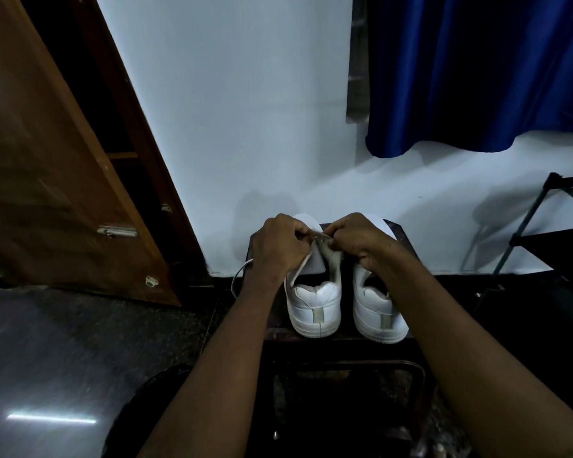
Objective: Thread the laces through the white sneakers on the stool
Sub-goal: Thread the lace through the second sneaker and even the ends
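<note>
**Lacing at the throat of the left-hand sneaker**

Left hand (280,246): fingers curled, pinching the flat white shoelace (300,271) where it meets the shoe's throat. Right hand (356,241): fingers curled too, nipping the same lace or the eyelet edge just beside the left; which one, cannot tell. The two hands almost touch over the tongue.

The lace runs from the pinch down the near side of the shoe, then loops off the stool's left edge as a slack white curve.

Task items: pair of white leather low-top sneakers, heels toward the wearer. Left-hand white sneaker (315,302) is the one being worked; right-hand white sneaker (379,312) stands just beside it, not visibly laced from here. Both sit on the small dark square-topped stool (401,233), set against the white wall.

Judgement on the step: keep the lace flat, steady the eyelet flap with one hand, feed the tip with the other, and pull slack from the hanging loop before moving on. Risk: a twisted lace or a skipped eyelet.

Shoe openings: dark inside; contents cannot be made out.
</note>
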Available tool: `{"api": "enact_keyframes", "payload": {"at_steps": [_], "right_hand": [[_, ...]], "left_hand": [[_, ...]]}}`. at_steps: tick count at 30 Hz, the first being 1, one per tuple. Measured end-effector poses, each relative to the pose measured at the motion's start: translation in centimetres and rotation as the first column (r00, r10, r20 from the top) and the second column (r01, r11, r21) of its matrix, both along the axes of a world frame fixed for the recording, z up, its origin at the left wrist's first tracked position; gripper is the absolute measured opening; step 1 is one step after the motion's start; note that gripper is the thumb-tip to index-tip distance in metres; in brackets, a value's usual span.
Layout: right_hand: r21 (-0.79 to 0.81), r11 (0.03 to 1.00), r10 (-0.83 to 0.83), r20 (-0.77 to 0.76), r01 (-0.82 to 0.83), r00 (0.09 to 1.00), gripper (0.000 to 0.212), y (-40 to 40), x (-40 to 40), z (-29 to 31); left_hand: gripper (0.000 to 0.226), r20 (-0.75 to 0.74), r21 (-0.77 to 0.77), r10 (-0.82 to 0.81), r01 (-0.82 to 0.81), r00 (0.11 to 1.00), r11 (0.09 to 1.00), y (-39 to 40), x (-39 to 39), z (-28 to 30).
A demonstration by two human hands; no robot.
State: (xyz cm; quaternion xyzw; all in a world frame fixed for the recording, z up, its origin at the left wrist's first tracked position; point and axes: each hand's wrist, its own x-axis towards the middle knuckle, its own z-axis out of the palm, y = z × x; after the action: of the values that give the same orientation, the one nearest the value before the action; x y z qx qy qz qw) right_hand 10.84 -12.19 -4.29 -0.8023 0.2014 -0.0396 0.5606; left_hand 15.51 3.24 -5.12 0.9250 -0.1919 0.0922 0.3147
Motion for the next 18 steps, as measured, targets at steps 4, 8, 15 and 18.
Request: {"api": "enact_keyframes", "payload": {"at_steps": [4,8,15,18], "right_hand": [[0.006,1.0,0.0,-0.03,0.0,1.0,0.031,-0.1,0.1,-0.2],[0.058,0.996,-0.07,-0.027,0.071,0.997,0.014,-0.2,0.7,-0.4],[0.07,0.988,-0.143,0.039,0.14,0.989,0.01,0.9,0.1,-0.7],[0.025,0.988,-0.156,0.073,0.155,0.985,0.025,1.1,-0.2,-0.6]], "left_hand": [[0.021,0.042,0.031,-0.053,0.051,0.998,0.998,0.0,0.2,-0.1],[0.022,0.071,0.0,-0.036,0.036,0.997,0.999,-0.3,-0.1,-0.1],[0.018,-0.031,-0.236,-0.069,0.06,0.997,0.97,-0.3,0.6,-1.0],[0.021,-0.034,-0.255,-0.136,0.124,0.99,0.959,-0.2,1.0,-1.2]]}}
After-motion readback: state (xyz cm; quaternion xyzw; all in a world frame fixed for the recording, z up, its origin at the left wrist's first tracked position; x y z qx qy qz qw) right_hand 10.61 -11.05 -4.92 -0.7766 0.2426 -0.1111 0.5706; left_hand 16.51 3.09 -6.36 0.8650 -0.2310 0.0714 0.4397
